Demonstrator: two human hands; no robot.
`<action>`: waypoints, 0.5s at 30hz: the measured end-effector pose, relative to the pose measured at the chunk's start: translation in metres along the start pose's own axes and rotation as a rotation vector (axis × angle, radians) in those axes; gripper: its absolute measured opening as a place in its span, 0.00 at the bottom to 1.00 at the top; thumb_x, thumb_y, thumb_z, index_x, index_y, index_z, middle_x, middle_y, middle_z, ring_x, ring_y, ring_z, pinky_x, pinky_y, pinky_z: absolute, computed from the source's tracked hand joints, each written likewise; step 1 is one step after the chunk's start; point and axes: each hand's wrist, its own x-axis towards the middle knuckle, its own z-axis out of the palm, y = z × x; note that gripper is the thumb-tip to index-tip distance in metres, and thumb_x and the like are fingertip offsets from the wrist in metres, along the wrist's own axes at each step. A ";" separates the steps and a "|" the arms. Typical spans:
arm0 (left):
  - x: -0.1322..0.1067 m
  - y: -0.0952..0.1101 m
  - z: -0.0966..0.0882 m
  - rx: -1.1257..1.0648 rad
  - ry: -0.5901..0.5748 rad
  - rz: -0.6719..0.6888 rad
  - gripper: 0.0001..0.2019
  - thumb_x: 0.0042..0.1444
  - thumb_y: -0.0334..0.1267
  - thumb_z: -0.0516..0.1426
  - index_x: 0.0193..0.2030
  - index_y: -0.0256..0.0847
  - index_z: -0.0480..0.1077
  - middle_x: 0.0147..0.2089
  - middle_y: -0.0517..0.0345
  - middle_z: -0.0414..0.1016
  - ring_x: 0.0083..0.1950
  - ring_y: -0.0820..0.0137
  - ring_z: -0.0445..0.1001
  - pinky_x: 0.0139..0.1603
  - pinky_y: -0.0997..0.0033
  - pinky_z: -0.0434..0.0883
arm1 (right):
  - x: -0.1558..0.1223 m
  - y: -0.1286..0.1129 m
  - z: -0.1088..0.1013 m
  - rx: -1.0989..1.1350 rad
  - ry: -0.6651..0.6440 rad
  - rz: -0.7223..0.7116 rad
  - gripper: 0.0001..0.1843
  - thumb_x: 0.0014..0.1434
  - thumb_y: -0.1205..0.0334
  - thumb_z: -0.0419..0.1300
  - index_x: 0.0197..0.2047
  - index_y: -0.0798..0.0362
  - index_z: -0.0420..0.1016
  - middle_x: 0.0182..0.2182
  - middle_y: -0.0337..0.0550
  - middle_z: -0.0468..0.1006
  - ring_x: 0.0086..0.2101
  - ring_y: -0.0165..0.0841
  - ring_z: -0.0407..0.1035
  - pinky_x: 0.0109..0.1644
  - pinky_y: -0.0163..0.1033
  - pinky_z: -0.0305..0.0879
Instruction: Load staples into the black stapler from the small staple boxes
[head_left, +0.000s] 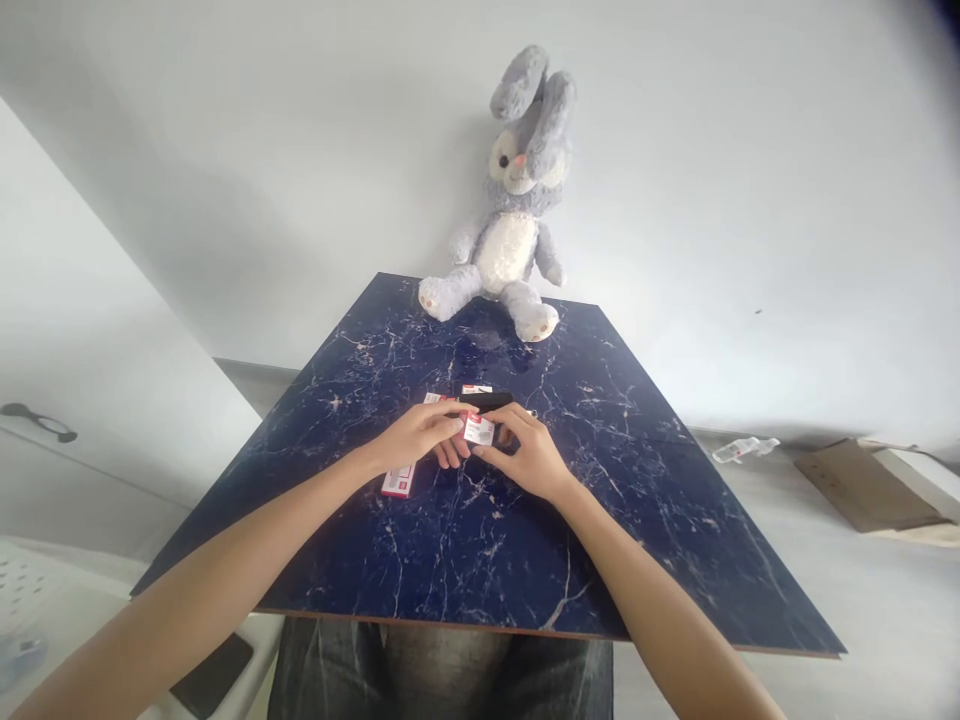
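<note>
A small white and red box [478, 430] is held between my two hands above the middle of the blue table [465, 550]. My left hand [431, 430] grips its left side, thumb and fingers closed on it. On the right side, my right hand [525, 450] pinches it between thumb and fingers. Under my left hand lies a longer red and white box [397, 480], partly covered. Just behind the hands rests a black object [487, 401] whose kind I cannot make out. Another small white and red item [477, 389] shows behind that.
A grey plush rabbit [510, 240] sits at the table's far edge against the wall. Right of the table, a cardboard box [870, 485] and a clear plastic item [746, 449] lie low down. At lower left, a dark flat object [214, 675] rests on a white surface.
</note>
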 end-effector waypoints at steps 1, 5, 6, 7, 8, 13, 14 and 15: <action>0.000 -0.001 -0.001 -0.006 -0.013 -0.006 0.24 0.65 0.49 0.54 0.63 0.39 0.65 0.36 0.46 0.81 0.32 0.64 0.81 0.31 0.67 0.77 | -0.001 0.001 0.002 0.014 -0.004 -0.001 0.19 0.58 0.54 0.66 0.52 0.46 0.74 0.44 0.45 0.75 0.33 0.33 0.69 0.40 0.42 0.71; 0.002 -0.007 -0.006 0.053 0.101 0.026 0.17 0.63 0.47 0.57 0.53 0.38 0.68 0.31 0.50 0.81 0.29 0.65 0.81 0.29 0.67 0.77 | 0.000 0.003 0.005 0.155 0.023 0.073 0.20 0.57 0.54 0.67 0.52 0.46 0.74 0.48 0.47 0.75 0.41 0.38 0.73 0.45 0.45 0.73; 0.003 -0.009 -0.006 0.066 0.141 0.032 0.16 0.63 0.46 0.58 0.51 0.39 0.68 0.29 0.52 0.80 0.28 0.65 0.80 0.28 0.68 0.77 | 0.000 0.003 0.004 0.225 0.035 0.114 0.21 0.57 0.53 0.67 0.52 0.46 0.73 0.48 0.47 0.75 0.43 0.39 0.73 0.46 0.45 0.73; 0.003 -0.010 -0.006 0.072 0.172 0.035 0.15 0.62 0.46 0.58 0.50 0.39 0.68 0.29 0.53 0.80 0.27 0.66 0.80 0.27 0.69 0.76 | 0.001 0.004 0.004 0.303 0.039 0.157 0.21 0.57 0.53 0.67 0.52 0.47 0.73 0.48 0.46 0.76 0.44 0.38 0.74 0.47 0.45 0.73; 0.004 -0.011 -0.005 0.073 0.198 0.036 0.15 0.62 0.45 0.58 0.50 0.39 0.68 0.28 0.53 0.80 0.26 0.66 0.80 0.27 0.69 0.76 | 0.002 0.006 0.003 0.380 0.035 0.197 0.21 0.56 0.52 0.67 0.52 0.47 0.72 0.47 0.45 0.77 0.43 0.38 0.75 0.47 0.44 0.74; 0.004 -0.010 -0.007 -0.005 0.338 0.074 0.12 0.62 0.42 0.57 0.48 0.39 0.70 0.26 0.56 0.78 0.24 0.68 0.77 0.27 0.70 0.74 | 0.004 0.012 -0.004 0.488 0.017 0.311 0.23 0.56 0.49 0.67 0.52 0.49 0.71 0.40 0.44 0.81 0.38 0.38 0.77 0.44 0.44 0.75; 0.004 -0.010 -0.008 -0.028 0.355 0.083 0.11 0.61 0.41 0.57 0.47 0.39 0.70 0.25 0.57 0.77 0.23 0.69 0.76 0.26 0.70 0.74 | 0.004 0.013 -0.006 0.461 0.029 0.311 0.22 0.57 0.49 0.66 0.52 0.49 0.71 0.40 0.45 0.81 0.38 0.38 0.77 0.43 0.44 0.75; 0.005 -0.010 -0.009 -0.047 0.365 0.090 0.11 0.61 0.41 0.57 0.47 0.39 0.71 0.25 0.57 0.77 0.23 0.69 0.76 0.26 0.70 0.73 | 0.004 0.013 -0.007 0.421 0.043 0.294 0.21 0.58 0.49 0.65 0.52 0.49 0.72 0.42 0.45 0.81 0.38 0.37 0.77 0.44 0.44 0.76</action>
